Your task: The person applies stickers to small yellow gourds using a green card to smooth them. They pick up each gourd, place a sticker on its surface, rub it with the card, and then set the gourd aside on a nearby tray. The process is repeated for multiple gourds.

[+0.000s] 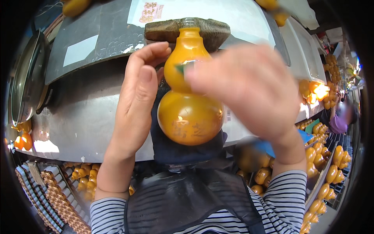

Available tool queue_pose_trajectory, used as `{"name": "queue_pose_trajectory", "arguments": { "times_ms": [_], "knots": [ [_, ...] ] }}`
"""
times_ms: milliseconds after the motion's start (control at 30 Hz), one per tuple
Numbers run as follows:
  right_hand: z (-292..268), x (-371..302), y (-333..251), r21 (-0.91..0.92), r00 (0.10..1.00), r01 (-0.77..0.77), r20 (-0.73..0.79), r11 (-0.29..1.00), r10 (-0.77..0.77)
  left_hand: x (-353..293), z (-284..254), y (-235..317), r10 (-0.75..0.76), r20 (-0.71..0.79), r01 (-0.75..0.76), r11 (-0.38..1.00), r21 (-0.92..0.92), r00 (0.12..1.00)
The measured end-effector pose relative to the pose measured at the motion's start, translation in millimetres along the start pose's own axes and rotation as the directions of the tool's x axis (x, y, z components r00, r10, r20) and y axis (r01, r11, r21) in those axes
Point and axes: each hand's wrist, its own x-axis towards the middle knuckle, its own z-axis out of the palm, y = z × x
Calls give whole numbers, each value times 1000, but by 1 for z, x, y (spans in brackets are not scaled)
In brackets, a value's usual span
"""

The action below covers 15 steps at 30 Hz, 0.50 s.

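Note:
A glossy yellow-orange gourd-shaped bottle lies in front of me with its neck away from me. Faint dark characters mark its larger, lower bulb. Its clear-tipped neck rests on a notched wooden block, and dark cloth lies beneath the lower bulb. My left hand is beside the upper bulb, fingers curved and thumb apart, with nothing in its grasp; whether a fingertip touches the bottle is unclear. Over the bulb's right side, my right hand is blurred, its fingers closed on a small green piece.
Beneath the bottle stretches a metal worktop. A round metal pan stands at far left. White paper lies on a grey board. Many orange gourds fill racks at right, with more at lower left. A person in purple is far right.

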Motion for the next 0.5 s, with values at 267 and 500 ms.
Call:
{"name": "queue_pose_trajectory", "arguments": {
  "times_ms": [267,500],
  "knots": [
    [-14,-48,-76,344,830,-524,-1,779,558,-41,1,6,79,168,-118,965,233,983],
    [23,-91,-42,557,413,-719,-138,415,900,-40,2,-14,31,128,-44,994,100,991]
  ]
}}
